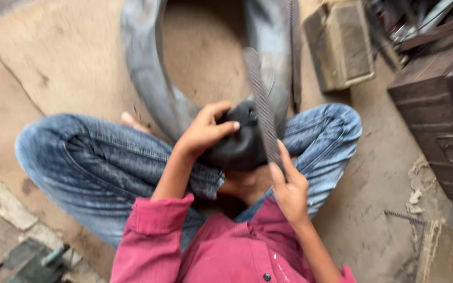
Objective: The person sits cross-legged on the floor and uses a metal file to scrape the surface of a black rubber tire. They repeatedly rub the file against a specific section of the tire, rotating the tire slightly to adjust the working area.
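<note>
Person seated cross-legged on a sandy floor [69,57], red shirt sleeves, faded blue jeans. Right hand [291,189] closed around the lower end of a long flat rasp [262,107], dark metal, ridged face, blade angled up and away from the hand. Left hand [205,130], fingers curled, presses down on a folded bulge of black rubber inner tube [239,144] resting in the lap, just left of the rasp. Beyond both hands the tube opens into a large grey, dusty loop on the floor. Farther right: a worn wooden block [339,44] and a dark rusted metal box [439,105], lid shut, contents not visible.
</note>
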